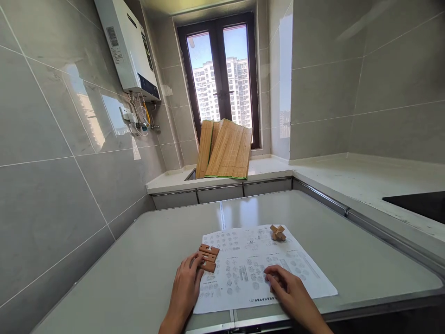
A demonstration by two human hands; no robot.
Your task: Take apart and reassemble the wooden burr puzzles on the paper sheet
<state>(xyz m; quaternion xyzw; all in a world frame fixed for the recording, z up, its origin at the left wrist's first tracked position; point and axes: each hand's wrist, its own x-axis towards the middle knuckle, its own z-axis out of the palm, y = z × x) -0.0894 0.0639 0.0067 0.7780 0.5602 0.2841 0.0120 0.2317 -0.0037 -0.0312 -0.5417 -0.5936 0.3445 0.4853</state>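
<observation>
We are resting our left hand (186, 286) on the table, fingertips touching the stack of notched wooden puzzle pieces (208, 258) just ahead of them. Our right hand (290, 291) is curling over what seems a small wooden piece on the instruction sheet (243, 264). An assembled wooden burr puzzle (278, 232) is sitting farther ahead. We are best keeping the diagrams uncovered.

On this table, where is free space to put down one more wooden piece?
The table is bare left of the left hand, toward the tiled wall, and right of the paper sheet. It is crowded on the sheet: wooden pieces, an assembled puzzle, the right hand.
</observation>
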